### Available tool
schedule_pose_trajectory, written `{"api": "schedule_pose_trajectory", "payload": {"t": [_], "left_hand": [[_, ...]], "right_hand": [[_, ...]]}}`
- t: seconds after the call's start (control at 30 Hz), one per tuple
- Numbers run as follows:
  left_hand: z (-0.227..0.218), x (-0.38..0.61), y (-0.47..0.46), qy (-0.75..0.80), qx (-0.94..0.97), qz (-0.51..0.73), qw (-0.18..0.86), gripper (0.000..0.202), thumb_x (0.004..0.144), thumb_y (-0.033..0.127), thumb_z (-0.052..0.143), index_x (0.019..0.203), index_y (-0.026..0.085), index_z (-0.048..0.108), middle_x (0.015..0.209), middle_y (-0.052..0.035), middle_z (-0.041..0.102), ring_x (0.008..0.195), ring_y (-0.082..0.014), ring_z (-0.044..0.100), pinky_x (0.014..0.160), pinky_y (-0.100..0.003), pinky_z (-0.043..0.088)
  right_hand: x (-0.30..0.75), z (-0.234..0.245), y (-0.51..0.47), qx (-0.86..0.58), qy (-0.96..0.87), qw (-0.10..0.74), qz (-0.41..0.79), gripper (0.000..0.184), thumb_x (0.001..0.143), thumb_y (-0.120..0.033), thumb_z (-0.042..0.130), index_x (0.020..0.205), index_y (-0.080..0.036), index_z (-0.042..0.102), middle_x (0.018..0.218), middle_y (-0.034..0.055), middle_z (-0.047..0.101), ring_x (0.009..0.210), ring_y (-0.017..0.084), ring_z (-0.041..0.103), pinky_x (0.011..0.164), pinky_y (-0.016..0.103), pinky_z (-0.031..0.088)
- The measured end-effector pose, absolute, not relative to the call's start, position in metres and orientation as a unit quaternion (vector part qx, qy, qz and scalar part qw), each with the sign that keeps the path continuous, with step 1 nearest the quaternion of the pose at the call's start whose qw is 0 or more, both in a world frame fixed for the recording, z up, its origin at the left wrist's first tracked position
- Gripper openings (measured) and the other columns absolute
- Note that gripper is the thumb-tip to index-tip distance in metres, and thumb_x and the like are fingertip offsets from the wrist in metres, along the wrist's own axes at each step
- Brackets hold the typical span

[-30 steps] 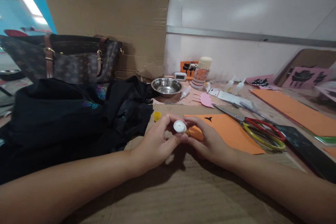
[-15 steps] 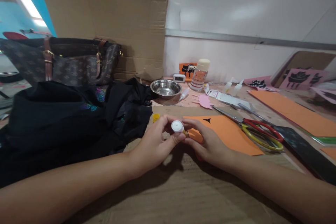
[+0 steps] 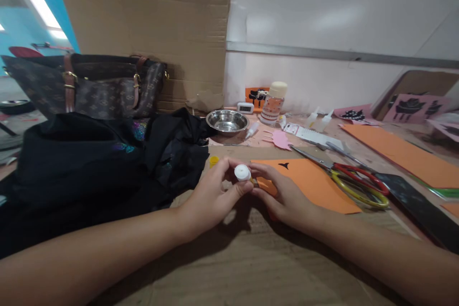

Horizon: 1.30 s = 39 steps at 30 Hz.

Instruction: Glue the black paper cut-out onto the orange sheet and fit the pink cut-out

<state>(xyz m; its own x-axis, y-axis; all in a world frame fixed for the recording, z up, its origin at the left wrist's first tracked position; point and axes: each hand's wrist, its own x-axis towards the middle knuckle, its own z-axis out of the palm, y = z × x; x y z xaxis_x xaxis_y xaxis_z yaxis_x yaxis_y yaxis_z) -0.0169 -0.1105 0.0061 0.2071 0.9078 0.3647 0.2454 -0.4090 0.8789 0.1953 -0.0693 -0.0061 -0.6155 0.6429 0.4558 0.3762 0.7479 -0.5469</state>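
Observation:
Between my hands is a small glue stick (image 3: 243, 172), its round white end turned up toward me and a bit of yellow showing lower down. My left hand (image 3: 211, 198) is closed around it, thumb and forefinger at the white end. From the other side, the fingers of my right hand (image 3: 285, 191) pinch at its yellow part, which they mostly cover. A yellow cap (image 3: 214, 161) stands just beyond my left fingers. Partly under my right hand lies an orange sheet (image 3: 315, 184) with a small black paper cutout (image 3: 284, 166) on it.
Scissors (image 3: 358, 181) with red and yellow handles lie to the right, near a black phone-like slab (image 3: 418, 205). Behind are a steel bowl (image 3: 227, 129), a bottle (image 3: 274, 103) and a pink cutout (image 3: 280, 139). Black cloth (image 3: 89, 177) and a brown bag (image 3: 107, 86) fill the left.
The view shifts very slightly. My hands keep the same hold on the glue stick, with no clear movement.

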Motion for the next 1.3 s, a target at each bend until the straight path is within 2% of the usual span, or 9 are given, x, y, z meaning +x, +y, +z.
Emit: {"api": "schedule_pose_trajectory", "payload": {"t": [0.1, 0.2, 0.3, 0.43, 0.53, 0.63, 0.8, 1.1, 1.3], "left_hand": [[0.0066, -0.0167, -0.1104, 0.408, 0.698, 0.474, 0.348, 0.023, 0.095, 0.041, 0.064, 0.107, 0.022, 0.059, 0.102, -0.005, 0.068, 0.096, -0.0232, 0.065, 0.085, -0.038, 0.05], [0.0081, -0.0156, -0.1119, 0.388, 0.703, 0.476, 0.359, 0.021, 0.095, 0.038, 0.064, 0.107, 0.023, 0.059, 0.105, -0.0048, 0.068, 0.097, -0.0223, 0.065, 0.086, -0.037, 0.05], [0.0086, -0.0155, -0.1125, 0.39, 0.703, 0.476, 0.357, 0.022, 0.095, 0.039, 0.064, 0.107, 0.022, 0.059, 0.104, -0.0053, 0.069, 0.097, -0.0226, 0.066, 0.085, -0.037, 0.05], [0.0079, -0.0169, -0.1118, 0.415, 0.697, 0.472, 0.345, 0.025, 0.094, 0.043, 0.064, 0.106, 0.021, 0.059, 0.103, -0.0065, 0.069, 0.095, -0.0238, 0.065, 0.082, -0.038, 0.051], [0.0086, -0.0168, -0.1118, 0.415, 0.696, 0.471, 0.348, 0.026, 0.094, 0.044, 0.065, 0.106, 0.021, 0.06, 0.103, -0.0065, 0.069, 0.096, -0.0238, 0.065, 0.083, -0.038, 0.051], [0.0107, -0.0151, -0.1124, 0.403, 0.692, 0.473, 0.369, 0.024, 0.093, 0.04, 0.066, 0.106, 0.021, 0.059, 0.103, -0.0059, 0.069, 0.095, -0.0226, 0.065, 0.081, -0.036, 0.052], [0.0132, -0.0138, -0.1123, 0.385, 0.693, 0.483, 0.372, 0.02, 0.093, 0.036, 0.065, 0.105, 0.021, 0.06, 0.1, -0.0052, 0.069, 0.091, -0.0206, 0.066, 0.081, -0.034, 0.053], [0.0099, -0.0164, -0.1125, 0.397, 0.697, 0.476, 0.361, 0.022, 0.096, 0.039, 0.062, 0.108, 0.02, 0.059, 0.102, -0.006, 0.068, 0.093, -0.0221, 0.066, 0.085, -0.038, 0.053], [0.0095, -0.0171, -0.1116, 0.392, 0.699, 0.475, 0.364, 0.024, 0.097, 0.04, 0.06, 0.11, 0.02, 0.059, 0.106, -0.0074, 0.069, 0.097, -0.023, 0.066, 0.085, -0.038, 0.053]], "right_hand": [[0.194, -0.0077, -0.0685, -0.297, -0.87, 0.336, 0.206, 0.044, 0.093, -0.023, 0.063, 0.135, -0.023, 0.05, 0.128, 0.0131, 0.069, 0.115, 0.027, 0.068, 0.097, 0.048, 0.057], [0.1934, -0.0106, -0.0671, -0.312, -0.864, 0.344, 0.194, 0.043, 0.09, -0.025, 0.068, 0.13, -0.022, 0.053, 0.118, 0.0122, 0.071, 0.106, 0.027, 0.07, 0.092, 0.047, 0.059], [0.1947, -0.0109, -0.0674, -0.312, -0.867, 0.335, 0.196, 0.04, 0.092, -0.022, 0.064, 0.131, -0.022, 0.053, 0.118, 0.0123, 0.072, 0.105, 0.027, 0.071, 0.093, 0.048, 0.059], [0.1962, -0.0093, -0.0692, -0.296, -0.874, 0.327, 0.204, 0.042, 0.095, -0.02, 0.058, 0.136, -0.023, 0.051, 0.127, 0.0137, 0.07, 0.114, 0.028, 0.069, 0.097, 0.05, 0.057], [0.1963, -0.0098, -0.0693, -0.3, -0.869, 0.329, 0.216, 0.045, 0.094, -0.022, 0.06, 0.138, -0.023, 0.05, 0.131, 0.0148, 0.069, 0.117, 0.029, 0.068, 0.099, 0.051, 0.056], [0.1966, -0.0103, -0.0689, -0.308, -0.865, 0.329, 0.219, 0.044, 0.092, -0.026, 0.065, 0.134, -0.022, 0.051, 0.124, 0.0148, 0.071, 0.111, 0.029, 0.071, 0.095, 0.051, 0.058], [0.1973, -0.007, -0.07, -0.291, -0.877, 0.324, 0.204, 0.041, 0.095, -0.022, 0.057, 0.136, -0.023, 0.051, 0.127, 0.0139, 0.071, 0.114, 0.028, 0.07, 0.096, 0.05, 0.058], [0.1975, -0.0071, -0.0682, -0.271, -0.887, 0.326, 0.181, 0.042, 0.098, -0.021, 0.053, 0.139, -0.023, 0.05, 0.134, 0.0142, 0.069, 0.12, 0.029, 0.067, 0.099, 0.049, 0.057], [0.1953, -0.006, -0.068, -0.289, -0.873, 0.33, 0.215, 0.045, 0.093, -0.023, 0.063, 0.137, -0.023, 0.051, 0.127, 0.0134, 0.071, 0.113, 0.028, 0.07, 0.097, 0.048, 0.058]]}}
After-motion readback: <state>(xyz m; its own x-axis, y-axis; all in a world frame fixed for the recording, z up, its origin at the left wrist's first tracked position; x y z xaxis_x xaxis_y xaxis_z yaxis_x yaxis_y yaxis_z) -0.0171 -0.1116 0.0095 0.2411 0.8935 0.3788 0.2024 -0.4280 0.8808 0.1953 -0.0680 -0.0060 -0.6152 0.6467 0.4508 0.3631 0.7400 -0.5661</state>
